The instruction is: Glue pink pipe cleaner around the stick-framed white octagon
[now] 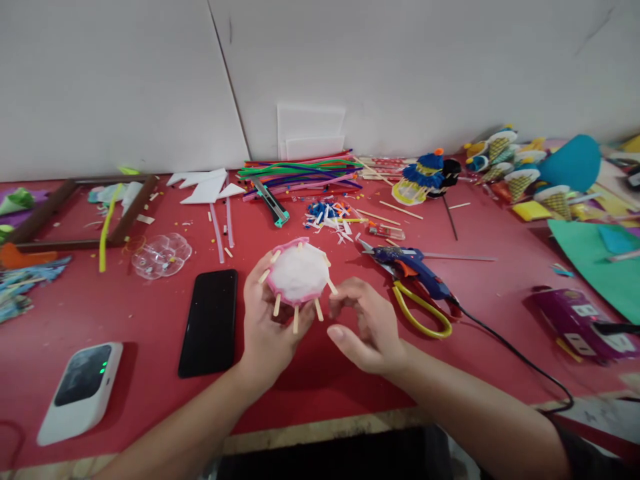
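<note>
Gripping a white-topped, pink-edged piece (300,272) in my left hand (263,337)
Wooden sticks (296,320) ring its rim; my right hand (369,327) curls just beside it, thumb and fingers apart.

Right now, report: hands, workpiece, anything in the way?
Left hand holds pink-rimmed white piece. Right hand beside it, half open. Glue gun lies beyond right hand.

Left grip (265,333) clasped, right grip (370,327) loosely curled, thumb (346,339) apart, forearms (195,415) angled inward

Red tabletop (150,313) beneath black phone (209,323), white device (83,393), pipe cleaners (303,172), clear palette (161,257)
</note>
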Tool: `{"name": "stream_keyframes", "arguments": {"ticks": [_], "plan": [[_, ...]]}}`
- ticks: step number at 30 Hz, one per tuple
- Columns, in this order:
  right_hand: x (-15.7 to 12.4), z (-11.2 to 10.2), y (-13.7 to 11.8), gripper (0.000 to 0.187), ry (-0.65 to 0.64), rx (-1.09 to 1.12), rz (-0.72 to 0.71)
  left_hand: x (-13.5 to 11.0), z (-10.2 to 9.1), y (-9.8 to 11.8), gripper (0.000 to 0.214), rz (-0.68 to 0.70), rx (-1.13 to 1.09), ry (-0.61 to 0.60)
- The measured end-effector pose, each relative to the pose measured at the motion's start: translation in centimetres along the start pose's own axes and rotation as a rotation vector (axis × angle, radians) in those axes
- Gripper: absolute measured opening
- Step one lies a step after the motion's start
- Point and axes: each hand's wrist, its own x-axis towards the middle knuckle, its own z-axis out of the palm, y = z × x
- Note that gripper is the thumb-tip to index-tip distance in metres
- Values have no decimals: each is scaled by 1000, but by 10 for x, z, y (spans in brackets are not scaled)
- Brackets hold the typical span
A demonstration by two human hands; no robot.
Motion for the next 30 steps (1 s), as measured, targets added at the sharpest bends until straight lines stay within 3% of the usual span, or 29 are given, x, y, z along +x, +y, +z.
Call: {"name": "stream_keyframes", "arguments": {"ticks": [3, 7, 16, 23, 30], "plan": [[1, 2, 1, 16, 32, 59, 58, -2, 0, 0, 54, 7, -9, 5], [5, 3, -2, 14, 16, -27, -30, -5, -1, -5, 60, -23, -25, 3], [5, -1, 4, 25, -66, -190, -197, -9, 0, -12, 53, 25, -38, -60], [3, 1, 3, 10, -122, -161, -79, -13, 1, -18, 56, 47, -35, -114], [2, 1, 1, 11, -73, -160, -47, -13, 0, -18, 58, 15, 19, -90]]}}
